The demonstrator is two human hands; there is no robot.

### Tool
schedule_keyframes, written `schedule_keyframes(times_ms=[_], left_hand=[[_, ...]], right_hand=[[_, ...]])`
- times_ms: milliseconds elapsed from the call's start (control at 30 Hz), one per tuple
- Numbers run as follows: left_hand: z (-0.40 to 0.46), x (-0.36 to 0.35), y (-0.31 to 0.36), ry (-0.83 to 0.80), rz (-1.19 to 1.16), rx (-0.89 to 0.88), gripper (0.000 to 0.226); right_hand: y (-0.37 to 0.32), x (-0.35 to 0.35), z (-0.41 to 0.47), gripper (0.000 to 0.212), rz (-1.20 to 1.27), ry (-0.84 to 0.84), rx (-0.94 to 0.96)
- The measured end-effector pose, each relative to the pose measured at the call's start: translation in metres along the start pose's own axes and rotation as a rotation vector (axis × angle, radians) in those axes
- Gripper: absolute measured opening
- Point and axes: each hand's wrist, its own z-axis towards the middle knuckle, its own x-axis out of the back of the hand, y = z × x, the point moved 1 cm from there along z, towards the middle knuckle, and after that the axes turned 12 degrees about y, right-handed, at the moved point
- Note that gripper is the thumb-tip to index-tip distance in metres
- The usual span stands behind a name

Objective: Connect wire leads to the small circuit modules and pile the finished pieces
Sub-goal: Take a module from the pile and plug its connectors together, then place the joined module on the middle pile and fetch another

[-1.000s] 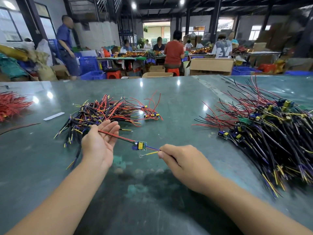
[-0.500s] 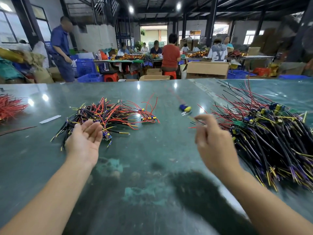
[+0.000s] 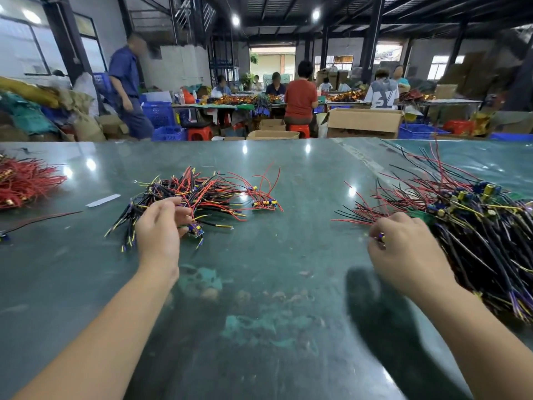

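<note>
L hand (image 3: 158, 230) fingers curled into wire pile (image 3: 202, 194); R hand (image 3: 403, 249) pinching module (image 3: 381, 237).

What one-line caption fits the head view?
Both hands, left and right, reach into wire piles on a green table.

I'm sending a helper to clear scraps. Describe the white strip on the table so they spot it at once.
On the green table, look left of the middle wire pile, toward the red wire heap. The white strip lies flat and alone between them, the only pale, papery thing among the coloured wires.
</note>
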Motion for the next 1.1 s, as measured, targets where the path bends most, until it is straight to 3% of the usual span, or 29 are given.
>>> schedule_keyframes(times_ms=[100, 167, 233, 300, 433, 600, 833, 1000, 1100], left_hand=[[0.007, 0.006, -0.006, 0.039, 0.474, -0.308, 0.024], [0.012, 0.011, -0.015, -0.049, 0.875, -0.449, 0.030], [0.012, 0.013, -0.024, -0.190, 1.172, -0.455, 0.038], [0.011, 0.014, -0.030, -0.253, 1.303, -0.445, 0.041], [0.010, 0.009, -0.032, -0.308, 1.247, -0.491, 0.023], [0.008, 0.005, -0.041, -0.429, 1.277, -0.415, 0.048], [0.006, 0.005, -0.035, -0.400, 1.172, -0.541, 0.008], [-0.008, 0.002, -0.024, -0.348, 1.003, -0.604, 0.025], [-0.015, -0.002, -0.011, -0.319, 0.728, -0.656, 0.033]], right_hand=[[-0.029, -0.011, -0.017, 0.012, 0.259, -0.072, 0.123], [-0.047, -0.021, -0.031, 0.011, 0.352, -0.131, 0.221], [-0.059, -0.029, -0.039, 0.011, 0.423, -0.204, 0.300], [-0.064, -0.035, -0.040, 0.011, 0.479, -0.248, 0.337], [-0.056, -0.036, -0.036, 0.011, 0.529, -0.251, 0.298], [-0.053, -0.036, -0.034, 0.012, 0.543, -0.250, 0.281], [-0.056, -0.036, -0.036, 0.012, 0.562, -0.261, 0.283], [-0.056, -0.036, -0.035, 0.012, 0.575, -0.246, 0.275], [-0.057, -0.035, -0.035, 0.015, 0.603, -0.239, 0.267]])
